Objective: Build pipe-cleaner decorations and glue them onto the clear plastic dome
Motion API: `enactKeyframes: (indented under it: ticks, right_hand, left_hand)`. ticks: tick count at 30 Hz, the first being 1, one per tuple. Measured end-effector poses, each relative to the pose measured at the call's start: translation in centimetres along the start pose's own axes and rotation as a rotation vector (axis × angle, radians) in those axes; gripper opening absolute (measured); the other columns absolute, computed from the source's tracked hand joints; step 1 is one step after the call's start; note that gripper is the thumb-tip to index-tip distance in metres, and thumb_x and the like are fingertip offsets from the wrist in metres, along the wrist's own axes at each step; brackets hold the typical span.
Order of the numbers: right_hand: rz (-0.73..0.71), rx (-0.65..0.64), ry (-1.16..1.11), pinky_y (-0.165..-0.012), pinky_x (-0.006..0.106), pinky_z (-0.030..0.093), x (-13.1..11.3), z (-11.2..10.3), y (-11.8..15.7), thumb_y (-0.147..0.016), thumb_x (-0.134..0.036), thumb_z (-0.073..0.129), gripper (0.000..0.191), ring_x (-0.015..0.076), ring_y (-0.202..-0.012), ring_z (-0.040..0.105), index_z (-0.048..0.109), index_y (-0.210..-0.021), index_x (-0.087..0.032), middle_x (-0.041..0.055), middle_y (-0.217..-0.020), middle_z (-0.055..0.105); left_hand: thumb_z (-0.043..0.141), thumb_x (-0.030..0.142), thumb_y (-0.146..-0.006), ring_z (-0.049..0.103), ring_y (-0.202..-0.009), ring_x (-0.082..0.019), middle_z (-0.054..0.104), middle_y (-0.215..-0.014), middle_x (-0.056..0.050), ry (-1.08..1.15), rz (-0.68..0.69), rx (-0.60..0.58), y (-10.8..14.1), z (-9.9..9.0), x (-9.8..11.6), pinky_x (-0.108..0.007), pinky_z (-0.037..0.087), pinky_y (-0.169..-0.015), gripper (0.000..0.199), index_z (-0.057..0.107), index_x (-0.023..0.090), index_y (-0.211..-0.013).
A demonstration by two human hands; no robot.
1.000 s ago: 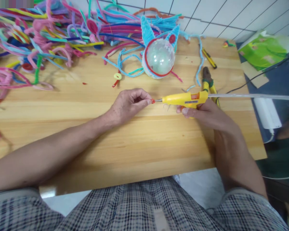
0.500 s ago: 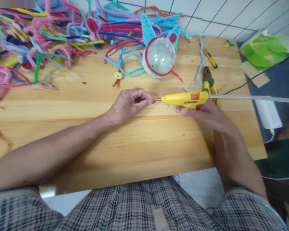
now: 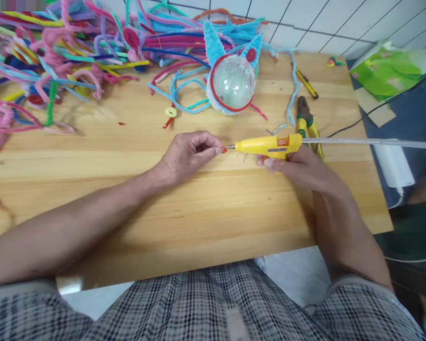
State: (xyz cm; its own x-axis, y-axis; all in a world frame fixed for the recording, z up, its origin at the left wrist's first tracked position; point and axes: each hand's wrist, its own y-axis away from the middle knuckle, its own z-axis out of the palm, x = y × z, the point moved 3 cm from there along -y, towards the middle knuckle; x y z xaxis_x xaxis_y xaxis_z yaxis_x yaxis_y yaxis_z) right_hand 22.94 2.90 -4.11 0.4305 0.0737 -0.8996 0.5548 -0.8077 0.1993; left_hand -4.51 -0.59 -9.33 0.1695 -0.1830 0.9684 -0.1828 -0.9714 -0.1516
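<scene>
Between the thumb and finger of my left hand (image 3: pixel 195 154) is a small red piece (image 3: pixel 224 149), mostly hidden, perhaps a bit of pipe cleaner. My right hand (image 3: pixel 294 163) grips a yellow hot glue gun (image 3: pixel 266 145), its metal nozzle pointing left and meeting the red piece. A long clear glue stick (image 3: pixel 358 142) sticks out of its back end. Beyond my hands sits a clear ball (image 3: pixel 233 84) with a red rim, a fuzzy whitish back and two blue pipe-cleaner ears (image 3: pixel 213 43); a red dot is on the right ear.
A heap of coloured pipe cleaners (image 3: pixel 57 61) covers the back left. Pliers (image 3: pixel 304 113) with yellow-green handles and a yellow utility knife (image 3: pixel 307 84) lie to the right. A yellow ring (image 3: pixel 170 112) lies left of the ball. A black cord (image 3: pixel 379 103) crosses the right edge.
The whole view has shifted slightly to the left. Both hands keep the same pose, with the nozzle still at the red piece.
</scene>
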Motion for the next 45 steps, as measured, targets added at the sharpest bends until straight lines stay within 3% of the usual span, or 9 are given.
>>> enactKeyframes:
  ticks: [18,30,45]
  right_hand:
    - [-0.017,-0.005,0.037,-0.068,0.038,0.052,0.12,-0.28,0.19,-0.087,-0.071,0.087,0.044,0.0229,-0.077,0.06,0.075,-0.082,-0.029,0.0034,-0.083,0.069]
    - [-0.005,-0.007,-0.024,-0.069,0.033,0.048,0.41,0.06,-0.03,-0.086,-0.056,0.089,0.032,0.0187,-0.077,0.059,0.078,-0.086,-0.026,0.0016,-0.087,0.072]
    - [-0.026,0.03,-0.002,-0.07,0.036,0.052,0.56,-0.15,0.23,-0.086,-0.063,0.09,0.037,0.0213,-0.079,0.061,0.076,-0.084,-0.029,0.0009,-0.084,0.069]
  left_hand:
    - [0.079,0.032,-0.096,0.064,-0.073,-0.014,0.08,-0.085,-0.004,-0.042,0.001,-0.001,-0.08,-0.08,-0.07,-0.027,0.049,-0.067,0.016,0.083,0.018,-0.092]
    - [0.081,0.034,-0.096,0.067,-0.076,-0.014,0.081,-0.087,-0.004,-0.022,-0.011,-0.002,-0.05,-0.09,-0.12,-0.027,0.051,-0.071,0.018,0.083,0.017,-0.093]
    - [0.082,0.041,-0.095,0.064,-0.072,-0.014,0.079,-0.085,-0.003,-0.004,-0.035,0.003,-0.18,-0.21,-0.16,-0.027,0.049,-0.068,0.023,0.082,0.018,-0.091]
